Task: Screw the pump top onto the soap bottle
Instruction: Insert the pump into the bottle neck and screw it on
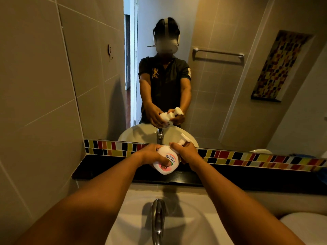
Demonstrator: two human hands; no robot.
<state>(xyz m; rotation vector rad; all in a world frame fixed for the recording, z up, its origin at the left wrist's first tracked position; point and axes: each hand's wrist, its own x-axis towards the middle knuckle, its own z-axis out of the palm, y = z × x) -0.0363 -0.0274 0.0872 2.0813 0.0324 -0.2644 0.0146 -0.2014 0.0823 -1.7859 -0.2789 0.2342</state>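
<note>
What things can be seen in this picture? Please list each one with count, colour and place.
bottle: one, white with pink label, held tilted above the ledge
pump: one, white, at the bottle's neck
ledge: one, black, behind the basin
basin: one, white, bottom centre
tap: one, chrome, over the basin
mosaic strip: one, multicoloured, between ledge and mirror
mirror: one, above the strip, reflecting the person, a towel rail and a mosaic niche
hook: one, on the left wall
wall tiles: many, beige, left
left hand: one, wrapped around the bottle
right hand: one, gripping the bottle's neck below the pump
</note>
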